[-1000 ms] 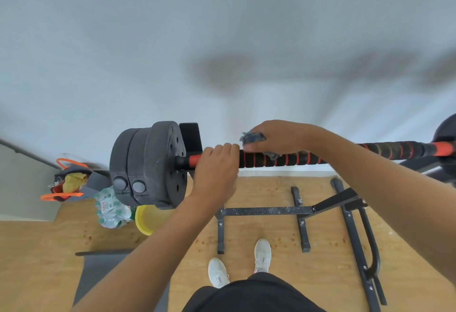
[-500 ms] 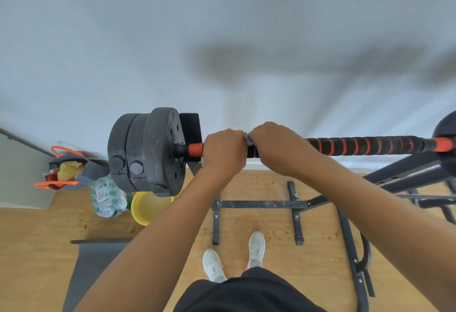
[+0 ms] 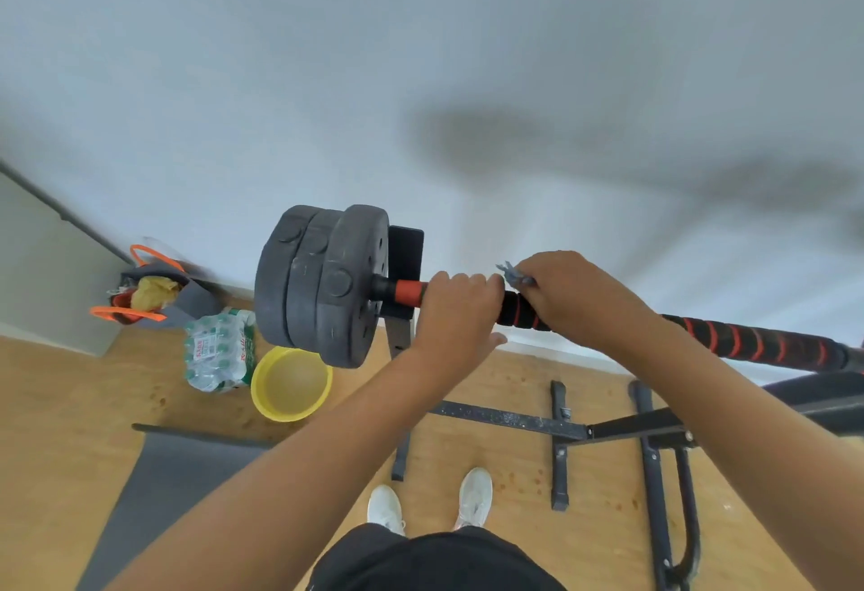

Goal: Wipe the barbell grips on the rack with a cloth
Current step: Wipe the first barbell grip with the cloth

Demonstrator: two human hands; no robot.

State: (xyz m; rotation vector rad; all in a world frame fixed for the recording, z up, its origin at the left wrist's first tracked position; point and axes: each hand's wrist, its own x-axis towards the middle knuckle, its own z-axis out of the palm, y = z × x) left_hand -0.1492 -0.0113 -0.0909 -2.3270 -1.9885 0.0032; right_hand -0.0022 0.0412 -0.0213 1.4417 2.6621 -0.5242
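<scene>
Barbell (image 3: pixel 748 342) lying across the rack (image 3: pixel 514 420), its black grip with orange spiral bands running right from the weight plates (image 3: pixel 322 282); my left hand (image 3: pixel 456 310) curls over the bar just beside the orange collar to steady it, while my right hand (image 3: pixel 568 293) closes on the bunched grey cloth (image 3: pixel 512 273) wrapped against the grip, a frayed corner poking out above the knuckles. Best practice, as I judge it: I keep the cloth wrapped fully round the grip and press firmly, twisting so the grooves between bands get cleaned, left hand preventing roll. Legible writing is scarce: the shrink-wrapped bottle pack (image 3: pixel 217 349) on the floor beside the yellow basin (image 3: pixel 291 382) bears red lettering too blurred to read.
</scene>
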